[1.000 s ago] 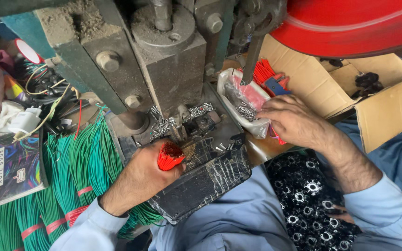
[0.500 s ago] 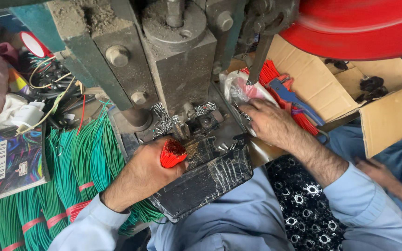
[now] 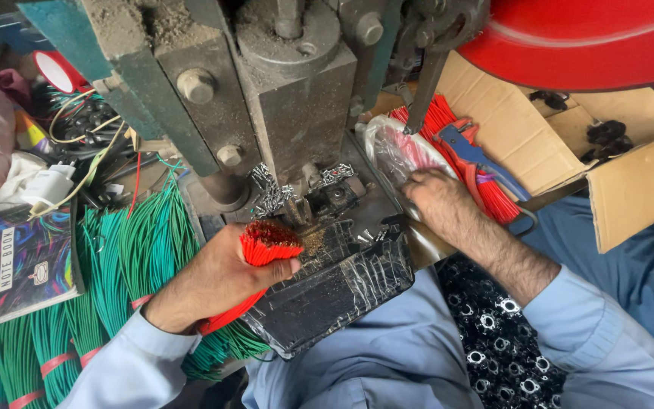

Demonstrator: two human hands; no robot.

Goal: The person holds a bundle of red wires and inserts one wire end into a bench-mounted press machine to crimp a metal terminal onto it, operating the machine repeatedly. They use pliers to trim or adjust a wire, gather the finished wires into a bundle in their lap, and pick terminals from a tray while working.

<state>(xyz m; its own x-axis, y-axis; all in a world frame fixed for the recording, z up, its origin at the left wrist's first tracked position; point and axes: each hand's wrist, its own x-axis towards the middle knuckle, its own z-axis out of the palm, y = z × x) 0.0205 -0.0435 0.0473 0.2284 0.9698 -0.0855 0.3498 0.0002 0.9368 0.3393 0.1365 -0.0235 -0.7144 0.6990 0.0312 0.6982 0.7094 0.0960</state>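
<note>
Under grey metal press (image 3: 297,113), left hand (image 3: 213,280) fingers closed round bundle of short red wires (image 3: 266,242), ends up beside die. Right hand (image 3: 437,204) fingers curled, touching red wires in clear plastic bag (image 3: 395,151). Bundle appears not yet fed; much stock left.

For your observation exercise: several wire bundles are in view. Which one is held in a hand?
The red bundle gripped in the left hand. The green bundles lie on the bench, unheld.

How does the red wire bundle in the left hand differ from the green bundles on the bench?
The red wire bundle is gripped in the left hand, ends toward the press; the green wire bundles lie flat, untouched. The red bundle is a single one; the green bundles are many, tied with red bands. Both are cut lengths of thin insulated wire.
</note>
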